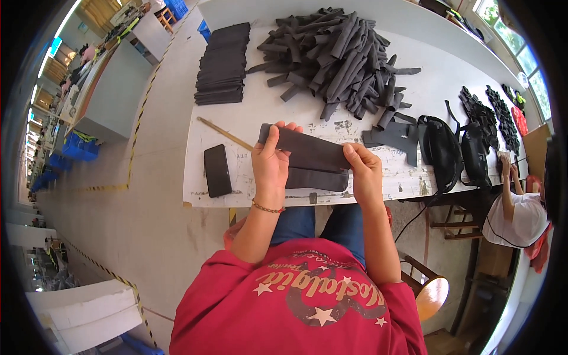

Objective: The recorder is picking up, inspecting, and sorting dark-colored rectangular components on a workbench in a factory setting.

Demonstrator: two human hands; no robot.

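Note:
A dark grey fabric strip [310, 148] is stretched between my two hands, a little above the white table. My left hand [270, 157] grips its left end, thumb on top and fingers behind. At the other end my right hand [364, 171] pinches the strip between thumb and fingers. Below it, partly covered, lies another flat dark fabric piece [316, 179] near the table's front edge. A thin wooden stick [222, 131] points toward my left wrist, and a black phone [218, 171] lies left of that hand.
A neat stack of dark strips [222, 65] stands at the back left, beside a large loose heap of strips [337, 59]. Rightward are flat dark pieces [393, 139], black bags [441, 154] and more black bundles [479, 115]. Another person [515, 213] sits at the far right.

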